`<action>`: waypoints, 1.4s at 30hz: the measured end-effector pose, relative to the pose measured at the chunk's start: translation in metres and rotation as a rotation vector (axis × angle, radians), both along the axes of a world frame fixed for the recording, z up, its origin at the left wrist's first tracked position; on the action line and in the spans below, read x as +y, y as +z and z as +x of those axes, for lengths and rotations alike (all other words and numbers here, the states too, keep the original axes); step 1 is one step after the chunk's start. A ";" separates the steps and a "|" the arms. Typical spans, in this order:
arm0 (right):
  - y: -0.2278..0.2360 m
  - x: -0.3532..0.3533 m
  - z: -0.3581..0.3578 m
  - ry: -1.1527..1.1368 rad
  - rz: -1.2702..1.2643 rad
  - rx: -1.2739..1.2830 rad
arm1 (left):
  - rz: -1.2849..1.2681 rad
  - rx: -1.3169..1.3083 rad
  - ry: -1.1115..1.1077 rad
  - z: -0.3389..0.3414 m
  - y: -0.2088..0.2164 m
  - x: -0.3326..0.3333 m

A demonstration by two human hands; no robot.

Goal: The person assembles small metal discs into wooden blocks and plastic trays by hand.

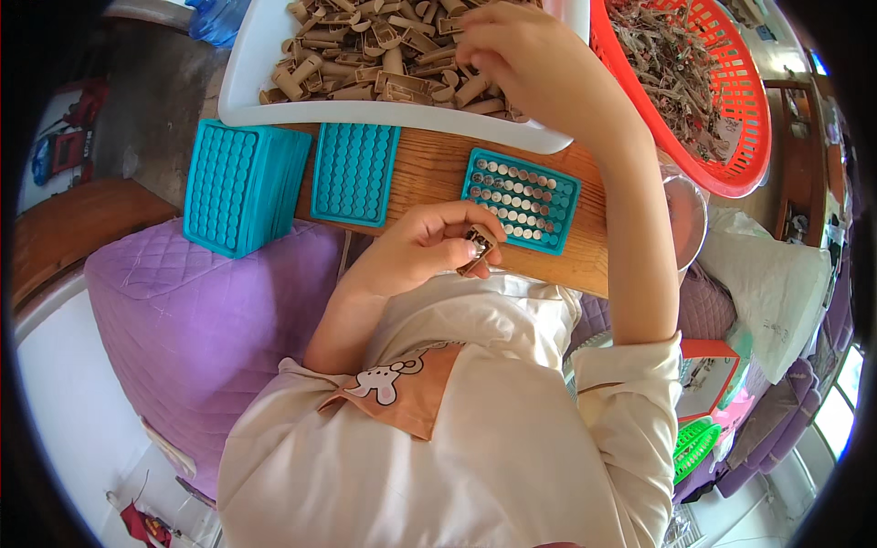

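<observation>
My left hand (416, 251) is closed around a brown plastic half-shell (477, 248) in front of my body. Something small and shiny sits inside that shell, too small to name. Over the white bin (365, 113), my right hand (516, 46) reaches into a heap of similar brown plastic shells (393, 59). Its fingers are bent at the pile, and I see no shell clearly gripped between them. Just beyond my left hand, a teal tray (568, 215) lies on the wooden table, with rows of small round silvery discs (516, 203) in its dimples.
Another teal dimpled tray (352, 173) lies left of it, beside a stack of such trays (219, 187). A red basket (755, 119) of tangled thin parts stands at the far right. A purple quilted cover (201, 310) hangs at the left, and a green basket (696, 447) sits low right.
</observation>
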State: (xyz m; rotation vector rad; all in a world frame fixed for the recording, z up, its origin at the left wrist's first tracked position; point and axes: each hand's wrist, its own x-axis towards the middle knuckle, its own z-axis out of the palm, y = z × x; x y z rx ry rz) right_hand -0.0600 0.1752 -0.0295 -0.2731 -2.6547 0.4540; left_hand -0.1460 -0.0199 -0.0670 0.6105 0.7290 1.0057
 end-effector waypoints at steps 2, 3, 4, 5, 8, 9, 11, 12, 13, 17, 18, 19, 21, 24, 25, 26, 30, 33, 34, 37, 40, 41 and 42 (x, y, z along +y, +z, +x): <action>-0.018 0.017 -0.011 -0.034 0.429 -0.019 | -0.046 -0.007 0.007 0.006 0.004 0.002; -0.031 0.021 -0.008 -0.106 0.713 -0.002 | -0.045 0.001 0.000 0.011 0.007 0.004; -0.032 0.023 -0.014 -0.103 0.715 -0.002 | -0.061 0.004 -0.005 0.014 0.007 0.004; -0.033 0.024 -0.022 -0.121 0.506 -0.243 | -0.076 0.007 -0.013 0.015 0.007 0.004; -0.033 0.029 -0.025 -0.161 0.238 -0.415 | -0.105 -0.018 -0.043 0.020 0.007 0.004; -0.032 0.031 -0.022 -0.188 0.186 -0.349 | -0.103 -0.019 -0.047 0.021 0.007 0.005; 0.006 0.015 -0.017 -0.235 -0.026 -0.271 | -0.109 -0.030 0.011 0.022 0.003 0.002; 0.030 0.005 -0.009 -0.305 -0.233 -0.192 | -0.109 -0.034 0.007 0.023 0.002 0.002; 0.047 0.002 0.001 -0.367 -0.449 -0.192 | -0.088 -0.038 0.055 0.023 0.001 0.003; 0.035 -0.033 0.047 -0.531 -0.700 0.223 | -0.071 -0.023 0.222 0.028 0.002 0.007; 0.032 -0.041 0.060 -0.505 -0.840 0.324 | -0.074 -0.023 0.222 0.030 0.004 0.009; 0.030 -0.051 0.072 -0.481 -0.976 0.429 | -0.115 -0.086 0.298 0.032 0.007 0.012; 0.022 -0.073 0.088 -0.421 -1.131 0.532 | -0.160 -0.147 0.372 0.036 0.006 0.016; 0.008 -0.102 0.104 -0.439 -1.342 0.621 | -0.093 -0.141 0.396 0.043 0.006 0.023; 0.002 -0.110 0.107 -0.516 -1.404 0.598 | -0.120 -0.175 0.420 0.047 0.007 0.025; -0.004 -0.117 0.109 -0.490 -1.399 0.649 | -0.146 -0.208 0.446 0.051 0.007 0.027; -0.007 -0.119 0.106 -0.626 -1.354 0.867 | -0.207 -0.226 0.497 0.056 -0.002 0.042; -0.010 -0.109 0.110 -0.647 -1.322 0.930 | -0.258 -0.222 0.509 0.054 -0.015 0.041; -0.012 -0.106 0.112 -0.633 -1.349 0.961 | -0.272 -0.216 0.455 0.056 -0.017 0.040; -0.015 -0.100 0.115 -0.686 -1.358 0.945 | -0.275 -0.219 0.378 0.059 -0.020 0.035; -0.021 -0.098 0.120 -0.711 -1.340 0.892 | -0.299 -0.233 0.349 0.060 -0.018 0.031; -0.022 -0.097 0.121 -0.734 -1.306 0.835 | -0.301 -0.229 0.330 0.059 -0.018 0.030; -0.023 -0.096 0.121 -0.733 -1.305 0.833 | -0.302 -0.225 0.311 0.058 -0.017 0.029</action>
